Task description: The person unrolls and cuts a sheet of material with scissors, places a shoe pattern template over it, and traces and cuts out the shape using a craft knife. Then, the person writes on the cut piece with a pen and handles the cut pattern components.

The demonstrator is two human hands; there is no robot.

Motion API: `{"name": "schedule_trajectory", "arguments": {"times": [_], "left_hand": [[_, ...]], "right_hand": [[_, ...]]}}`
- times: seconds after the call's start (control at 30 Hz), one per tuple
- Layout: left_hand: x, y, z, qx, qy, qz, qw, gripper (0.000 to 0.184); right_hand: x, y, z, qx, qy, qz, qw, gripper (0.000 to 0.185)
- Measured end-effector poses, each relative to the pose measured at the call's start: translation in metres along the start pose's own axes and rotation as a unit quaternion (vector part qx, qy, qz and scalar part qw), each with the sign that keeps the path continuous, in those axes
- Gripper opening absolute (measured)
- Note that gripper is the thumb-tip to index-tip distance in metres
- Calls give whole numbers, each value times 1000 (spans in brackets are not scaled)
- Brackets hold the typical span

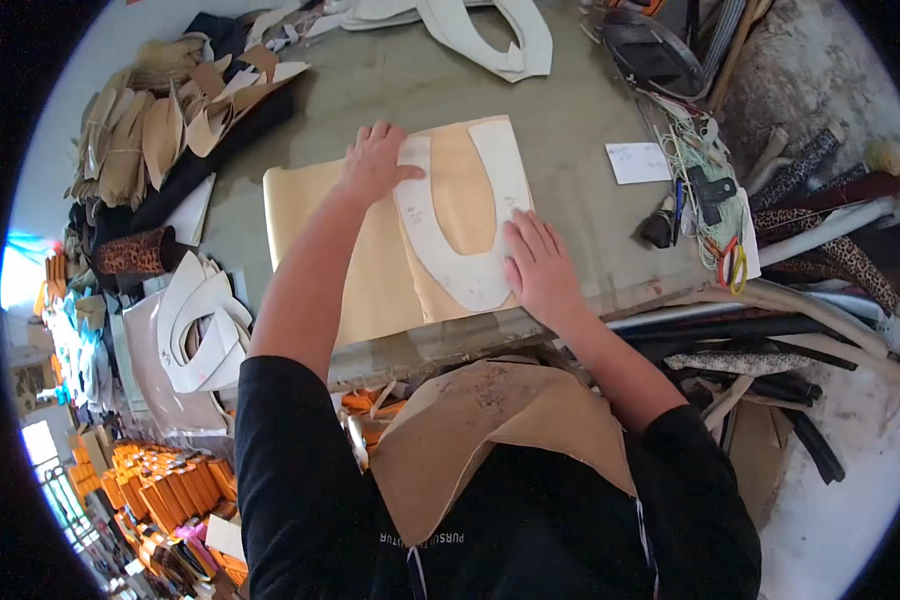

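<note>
A white U-shaped pattern piece (475,270) with small handwritten marks lies flat on a tan sheet (360,255), near the sheet's right edge. The sheet's left end curls up slightly, and a seam or fold runs down it beside the pattern. My left hand (378,165) rests with fingers apart at the top of the pattern's left arm, partly on the tan sheet. My right hand (540,255) lies with fingers stretched out over the pattern's right edge. Neither hand holds a tool.
More white pattern pieces lie at the table's far edge (495,45) and at left (205,330). Bundled tan pieces (135,130) are heaped far left. At right are a white card (638,163), scissors (735,265), tangled cords and rolled materials (820,240).
</note>
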State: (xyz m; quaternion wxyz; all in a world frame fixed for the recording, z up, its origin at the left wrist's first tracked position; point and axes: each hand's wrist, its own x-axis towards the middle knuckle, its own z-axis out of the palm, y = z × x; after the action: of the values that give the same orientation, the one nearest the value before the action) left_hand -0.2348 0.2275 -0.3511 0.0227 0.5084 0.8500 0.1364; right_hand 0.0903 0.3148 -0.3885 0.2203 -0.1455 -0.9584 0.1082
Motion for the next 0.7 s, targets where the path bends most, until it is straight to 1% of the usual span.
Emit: {"name": "schedule_trajectory", "arguments": {"times": [0.03,0.07,0.1,0.23,0.3,0.33,0.4,0.43,0.5,0.63,0.7], "left_hand": [[0,-1,1,-6,-12,-9,1000,69],[0,-3,1,-12,-27,-19,999,69],[0,-5,4,-8,-20,-14,1000,67],[3,-5,4,2,-23,-10,1000,68],[4,-7,3,-13,-23,-7,1000,69],[4,-7,2,-12,-22,-6,1000,69],[6,-9,0,-33,-40,-20,998,68],[7,-11,0,-31,-40,-18,999,68],[11,-14,2,-48,-39,-16,998,68],[17,-18,2,-41,-51,-18,998,70],[19,-17,0,-44,-68,-37,996,73]], "right_hand": [[-1,0,0,-3,10,-1,1000,49],[-2,0,-2,27,-11,8,1000,50],[-5,1,-3,58,-31,17,998,51],[-18,3,-10,50,-11,-16,999,54],[-24,6,-16,67,-36,-36,996,58],[-25,7,-17,67,-35,-36,997,58],[-26,10,-18,75,-68,-30,994,66],[-27,11,-18,75,-66,-28,995,66],[-28,13,-18,84,-77,-38,993,72],[-27,13,-20,97,-91,-31,991,75],[-24,12,-22,95,-100,-28,990,78]]}}
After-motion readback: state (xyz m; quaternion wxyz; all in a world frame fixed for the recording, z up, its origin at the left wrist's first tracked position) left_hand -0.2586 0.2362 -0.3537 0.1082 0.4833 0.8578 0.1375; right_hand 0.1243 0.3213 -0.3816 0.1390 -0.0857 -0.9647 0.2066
